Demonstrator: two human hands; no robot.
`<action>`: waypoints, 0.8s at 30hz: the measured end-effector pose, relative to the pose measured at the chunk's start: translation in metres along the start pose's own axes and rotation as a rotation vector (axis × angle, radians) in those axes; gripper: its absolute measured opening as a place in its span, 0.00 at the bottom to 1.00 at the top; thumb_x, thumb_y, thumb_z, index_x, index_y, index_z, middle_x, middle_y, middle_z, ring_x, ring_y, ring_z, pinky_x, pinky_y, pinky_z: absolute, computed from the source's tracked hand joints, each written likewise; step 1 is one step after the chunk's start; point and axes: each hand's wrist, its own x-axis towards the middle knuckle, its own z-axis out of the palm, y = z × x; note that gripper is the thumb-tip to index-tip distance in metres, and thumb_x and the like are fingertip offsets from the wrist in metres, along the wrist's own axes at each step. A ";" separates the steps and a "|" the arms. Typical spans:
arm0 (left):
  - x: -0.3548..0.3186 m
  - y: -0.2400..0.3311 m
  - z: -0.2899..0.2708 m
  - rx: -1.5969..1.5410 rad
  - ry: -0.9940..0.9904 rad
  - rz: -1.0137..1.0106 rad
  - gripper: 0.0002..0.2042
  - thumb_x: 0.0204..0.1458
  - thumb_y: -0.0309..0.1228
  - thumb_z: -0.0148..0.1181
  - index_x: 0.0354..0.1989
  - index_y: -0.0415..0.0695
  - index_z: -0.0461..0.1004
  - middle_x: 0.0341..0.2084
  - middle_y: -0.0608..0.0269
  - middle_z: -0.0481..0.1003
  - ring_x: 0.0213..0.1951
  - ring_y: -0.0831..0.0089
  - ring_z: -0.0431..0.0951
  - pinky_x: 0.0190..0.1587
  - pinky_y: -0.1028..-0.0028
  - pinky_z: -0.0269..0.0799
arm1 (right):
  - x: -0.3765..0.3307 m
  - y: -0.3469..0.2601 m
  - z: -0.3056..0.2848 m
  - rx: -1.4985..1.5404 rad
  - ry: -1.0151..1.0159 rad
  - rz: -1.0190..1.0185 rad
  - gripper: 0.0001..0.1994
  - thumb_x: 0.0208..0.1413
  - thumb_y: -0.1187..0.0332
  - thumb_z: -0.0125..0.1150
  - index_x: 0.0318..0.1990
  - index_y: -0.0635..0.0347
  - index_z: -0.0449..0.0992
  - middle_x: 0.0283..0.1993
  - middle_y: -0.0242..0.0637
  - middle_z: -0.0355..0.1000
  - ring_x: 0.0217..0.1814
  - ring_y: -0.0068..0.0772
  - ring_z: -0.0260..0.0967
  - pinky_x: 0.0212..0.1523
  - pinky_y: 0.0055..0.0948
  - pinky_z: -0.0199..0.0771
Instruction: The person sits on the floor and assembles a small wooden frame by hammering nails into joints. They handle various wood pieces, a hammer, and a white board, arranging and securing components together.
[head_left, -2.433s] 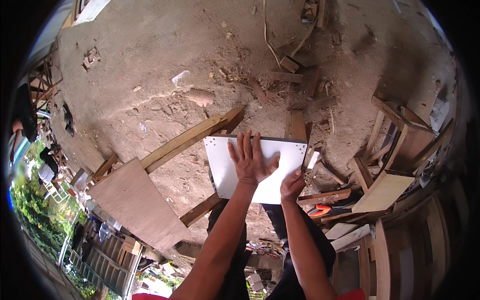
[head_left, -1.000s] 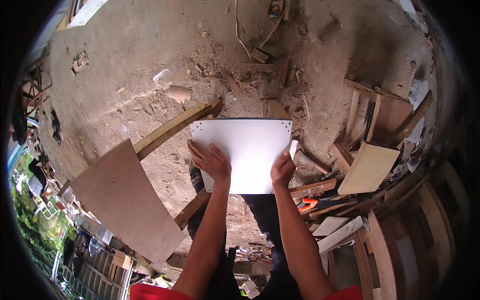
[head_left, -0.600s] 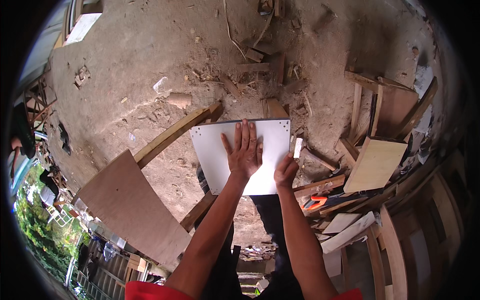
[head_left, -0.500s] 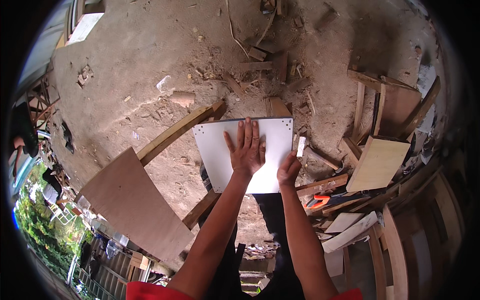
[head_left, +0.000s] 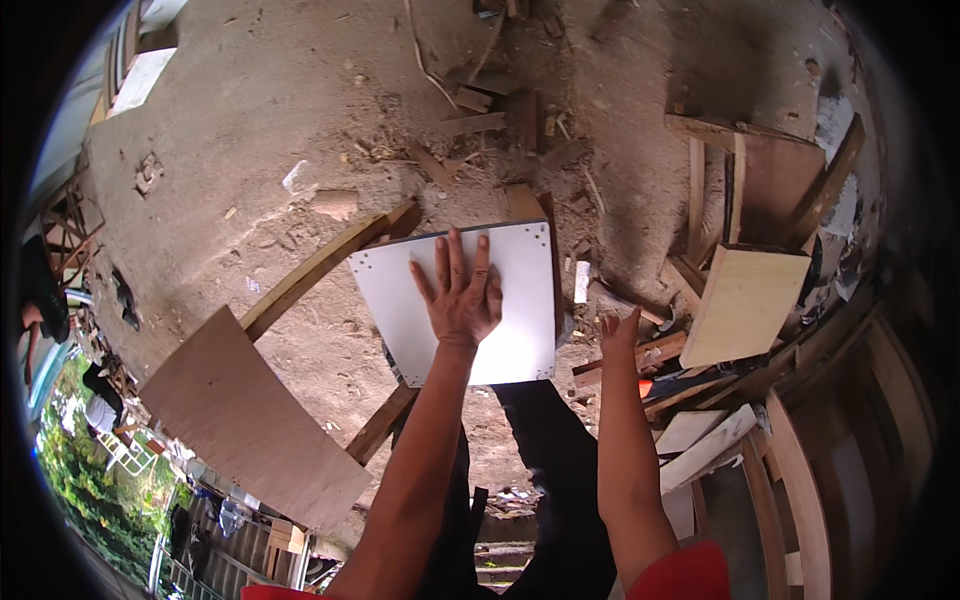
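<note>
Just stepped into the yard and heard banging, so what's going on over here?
A person is pressing their left hand flat, fingers spread, on a white rectangular panel that lies over wooden beams on the dirt ground. Their right hand is off the panel, open, beside its right edge, holding nothing. A brown plywood sheet lies to the left, and a pale board with timber offcuts to the right.

Bare dirt floor [head_left: 250, 130] left is open; wood offcuts [head_left: 745, 300] crowd right.
</note>
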 end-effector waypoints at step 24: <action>-0.002 -0.003 -0.003 -0.025 -0.024 -0.041 0.33 0.56 0.51 0.41 0.72 0.62 0.51 0.73 0.58 0.47 0.72 0.58 0.50 0.69 0.39 0.29 | -0.275 -0.031 -0.057 -0.295 -0.810 -0.315 0.08 0.67 0.64 0.49 0.42 0.59 0.65 0.25 0.28 0.61 0.17 0.16 0.58 0.16 0.17 0.59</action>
